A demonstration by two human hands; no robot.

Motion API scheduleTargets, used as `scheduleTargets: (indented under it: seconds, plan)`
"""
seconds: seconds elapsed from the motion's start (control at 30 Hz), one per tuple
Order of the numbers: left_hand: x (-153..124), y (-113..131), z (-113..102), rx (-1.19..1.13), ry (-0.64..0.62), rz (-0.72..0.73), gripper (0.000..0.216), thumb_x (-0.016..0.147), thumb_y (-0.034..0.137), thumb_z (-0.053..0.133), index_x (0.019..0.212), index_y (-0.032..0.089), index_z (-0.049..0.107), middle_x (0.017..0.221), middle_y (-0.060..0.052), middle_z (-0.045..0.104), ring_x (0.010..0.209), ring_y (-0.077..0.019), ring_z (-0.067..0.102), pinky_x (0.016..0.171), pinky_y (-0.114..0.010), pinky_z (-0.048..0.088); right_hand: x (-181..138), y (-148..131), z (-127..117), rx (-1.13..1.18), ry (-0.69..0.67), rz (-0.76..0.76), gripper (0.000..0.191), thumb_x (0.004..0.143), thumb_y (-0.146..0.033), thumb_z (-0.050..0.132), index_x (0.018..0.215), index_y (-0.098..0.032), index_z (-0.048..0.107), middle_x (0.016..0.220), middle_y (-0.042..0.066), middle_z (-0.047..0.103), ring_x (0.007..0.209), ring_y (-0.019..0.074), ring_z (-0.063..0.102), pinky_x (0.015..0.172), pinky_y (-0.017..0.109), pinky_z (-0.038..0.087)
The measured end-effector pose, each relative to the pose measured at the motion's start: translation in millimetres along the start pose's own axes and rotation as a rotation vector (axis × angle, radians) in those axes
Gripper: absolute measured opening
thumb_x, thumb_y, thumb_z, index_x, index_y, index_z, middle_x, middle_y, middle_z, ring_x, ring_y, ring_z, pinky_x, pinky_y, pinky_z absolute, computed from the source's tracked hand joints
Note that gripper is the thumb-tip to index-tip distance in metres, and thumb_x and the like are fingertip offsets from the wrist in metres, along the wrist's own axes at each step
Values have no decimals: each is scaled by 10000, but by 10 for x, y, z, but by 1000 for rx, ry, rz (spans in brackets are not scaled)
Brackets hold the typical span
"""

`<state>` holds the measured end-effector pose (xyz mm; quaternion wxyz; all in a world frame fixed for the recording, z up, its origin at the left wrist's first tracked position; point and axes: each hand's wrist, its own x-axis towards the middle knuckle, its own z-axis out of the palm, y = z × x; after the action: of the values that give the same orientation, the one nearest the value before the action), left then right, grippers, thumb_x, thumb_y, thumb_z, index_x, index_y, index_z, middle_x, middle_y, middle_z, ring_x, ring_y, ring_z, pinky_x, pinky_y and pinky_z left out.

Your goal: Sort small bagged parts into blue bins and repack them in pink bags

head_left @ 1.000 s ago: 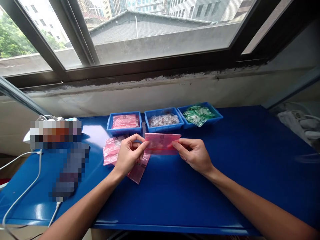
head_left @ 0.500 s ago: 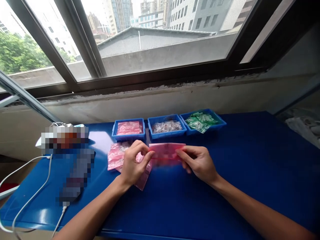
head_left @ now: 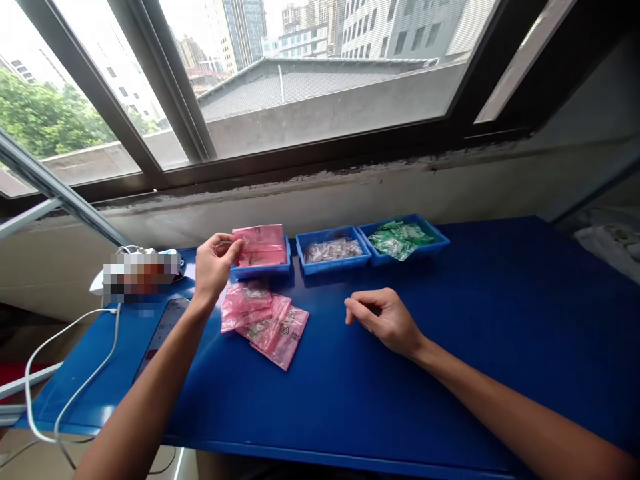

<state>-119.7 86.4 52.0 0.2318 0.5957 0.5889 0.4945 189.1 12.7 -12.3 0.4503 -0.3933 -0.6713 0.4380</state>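
My left hand [head_left: 213, 265] pinches a pink plastic bag [head_left: 261, 241] by its left edge and holds it up in front of the left blue tray [head_left: 260, 269], which holds more pink bags. My right hand [head_left: 384, 319] rests on the blue table [head_left: 450, 333] with its fingers curled and nothing visible in them. A small pile of pink bags [head_left: 265, 320] lies on the table between my two hands.
A middle blue tray [head_left: 332, 251] holds clear packets and a right blue tray [head_left: 403, 240] holds green packets. A blurred device [head_left: 140, 275] with a white cable [head_left: 60, 360] sits at the table's left end. A wall and window run behind the trays.
My right hand has let go of the pink bag. My left hand carried the bag up and to the left, over the left tray. The camera view shifted slightly.
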Motion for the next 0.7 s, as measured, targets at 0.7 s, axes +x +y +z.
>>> scheduleTargets:
  seconds: [0.7]
  plan:
    - [-191, -186, 45, 570, -368, 604, 226, 1036, 293, 574, 1119, 193, 758, 1211, -107, 762, 1166, -293, 666, 1059, -487, 518, -10, 40, -9, -143, -83, -85, 448, 985, -344, 577, 597, -158, 702, 513, -2, 559, 435, 97, 431, 468, 253, 319]
